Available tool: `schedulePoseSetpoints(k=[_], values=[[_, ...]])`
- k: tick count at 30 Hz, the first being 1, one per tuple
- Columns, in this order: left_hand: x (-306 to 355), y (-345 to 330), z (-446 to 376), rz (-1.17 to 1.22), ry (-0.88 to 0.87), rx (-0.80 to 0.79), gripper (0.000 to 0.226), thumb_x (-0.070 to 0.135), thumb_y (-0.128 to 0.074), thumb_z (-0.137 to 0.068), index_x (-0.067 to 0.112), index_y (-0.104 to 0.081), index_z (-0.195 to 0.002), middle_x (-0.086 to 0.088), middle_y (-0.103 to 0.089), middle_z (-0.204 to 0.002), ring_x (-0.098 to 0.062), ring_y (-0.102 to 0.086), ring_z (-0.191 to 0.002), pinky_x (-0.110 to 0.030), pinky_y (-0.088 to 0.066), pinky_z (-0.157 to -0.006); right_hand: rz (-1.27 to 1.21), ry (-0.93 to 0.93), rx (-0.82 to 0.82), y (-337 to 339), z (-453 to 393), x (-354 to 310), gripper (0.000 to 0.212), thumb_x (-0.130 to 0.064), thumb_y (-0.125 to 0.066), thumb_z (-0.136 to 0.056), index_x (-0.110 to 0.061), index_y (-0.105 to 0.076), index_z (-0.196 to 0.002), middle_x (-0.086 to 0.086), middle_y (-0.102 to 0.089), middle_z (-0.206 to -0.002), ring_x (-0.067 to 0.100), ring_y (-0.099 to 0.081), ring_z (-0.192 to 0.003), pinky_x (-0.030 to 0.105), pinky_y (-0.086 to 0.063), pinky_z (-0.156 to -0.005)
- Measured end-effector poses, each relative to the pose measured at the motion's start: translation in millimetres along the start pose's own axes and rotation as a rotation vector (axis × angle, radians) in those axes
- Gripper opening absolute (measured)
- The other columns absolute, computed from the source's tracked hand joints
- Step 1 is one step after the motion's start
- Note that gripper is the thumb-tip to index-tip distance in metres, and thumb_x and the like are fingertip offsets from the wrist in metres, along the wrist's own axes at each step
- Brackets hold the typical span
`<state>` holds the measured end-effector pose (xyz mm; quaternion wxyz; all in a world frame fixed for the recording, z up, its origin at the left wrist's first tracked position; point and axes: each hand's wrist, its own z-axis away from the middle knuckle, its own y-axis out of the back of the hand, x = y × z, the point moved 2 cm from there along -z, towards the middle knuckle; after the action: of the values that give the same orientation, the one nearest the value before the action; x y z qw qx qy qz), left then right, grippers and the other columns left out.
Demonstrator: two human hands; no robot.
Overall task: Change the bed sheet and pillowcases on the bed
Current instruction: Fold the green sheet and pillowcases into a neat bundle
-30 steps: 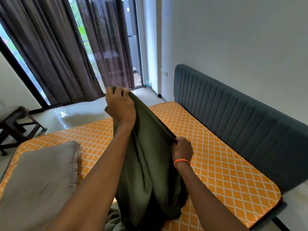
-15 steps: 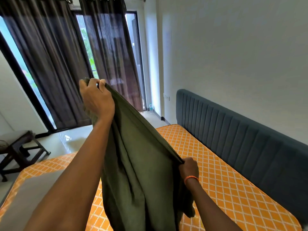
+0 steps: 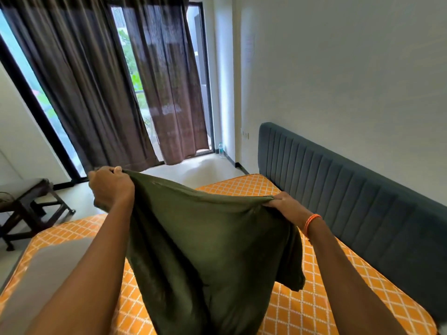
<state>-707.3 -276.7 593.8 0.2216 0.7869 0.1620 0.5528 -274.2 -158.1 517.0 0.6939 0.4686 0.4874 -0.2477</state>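
Now | left hand (image 3: 110, 187) and right hand (image 3: 284, 206) gripped olive-green fabric pillowcase (image 3: 205, 250) edge | above orange lattice-patterned mattress (image 3: 314, 298)

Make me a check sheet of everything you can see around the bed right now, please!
Surface: bare orange diamond-pattern mattress, no sheet on it.
Job's things: olive green cloth, held up over the mattress and stretched between the hands; grey pillow lying on the mattress at left.
Clutter: plastic bottle on the floor by the wall.
Hands: left hand and right hand each grip the cloth's top edge.
Cables: nothing seen.
Surroundings: blue-grey headboard, brown curtains, dark wooden bench.
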Motion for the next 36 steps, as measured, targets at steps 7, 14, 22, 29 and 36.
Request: schedulePoseSetpoints(k=[7,14,22,29,36], values=[[-15,-15,78,0.299,-0.449,-0.342,0.022,0.012,-0.063,-0.098,0.027,-0.078,-0.098,0.003,-0.069,-0.107,-0.023,-0.068,-0.103,-0.032,-0.049,-0.09,0.212,0.149,-0.233,-37,3,-45,0.02,-0.028,-0.074,-0.09,-0.01,-0.079,-0.082,0.007,-0.074,-0.082,0.021,-0.07,-0.083,0.038,-0.056,-0.077],[-37,-29,207,0.377,-0.671,-1.143,0.054,0.077,-0.061,-0.087,0.05,-0.058,-0.134,0.008,-0.052,-0.112,-0.009,-0.055,-0.11,-0.019,-0.045,-0.092,0.286,0.341,-0.19,-110,-5,-65,0.032,-0.02,-0.074,-0.08,-0.014,-0.059,-0.053,-0.001,-0.048,-0.049,0.006,-0.039,-0.046,0.034,-0.036,-0.05],[-62,-41,186,0.187,-0.723,-1.161,0.01,0.044,-0.081,-0.09,0.045,-0.071,-0.089,0.008,-0.057,-0.082,-0.003,-0.055,-0.082,-0.02,-0.038,-0.071,0.292,0.44,-0.194,-112,12,-37,0.022,-0.036,-0.073,-0.081,-0.016,-0.079,-0.076,0.005,-0.07,-0.067,0.024,-0.065,-0.068,0.047,-0.053,-0.063],[-64,-52,190,0.167,-0.671,-1.22,0.034,0.049,-0.064,-0.095,0.016,-0.07,-0.092,-0.009,-0.057,-0.094,-0.024,-0.056,-0.089,-0.046,-0.047,-0.083,0.246,0.318,-0.063,-110,25,8,0.024,-0.036,-0.078,-0.087,-0.019,-0.076,-0.071,0.001,-0.066,-0.063,0.019,-0.059,-0.061,0.036,-0.046,-0.057],[-61,-44,193,0.302,-0.523,-0.911,0.02,0.007,-0.061,-0.098,0.023,-0.065,-0.087,-0.005,-0.054,-0.094,-0.019,-0.053,-0.09,-0.034,-0.041,-0.075,0.423,0.093,-0.063,-105,44,70,0.041,-0.048,-0.071,-0.086,-0.018,-0.061,-0.06,-0.005,-0.051,-0.055,0.015,-0.049,-0.054,0.036,-0.038,-0.054]])
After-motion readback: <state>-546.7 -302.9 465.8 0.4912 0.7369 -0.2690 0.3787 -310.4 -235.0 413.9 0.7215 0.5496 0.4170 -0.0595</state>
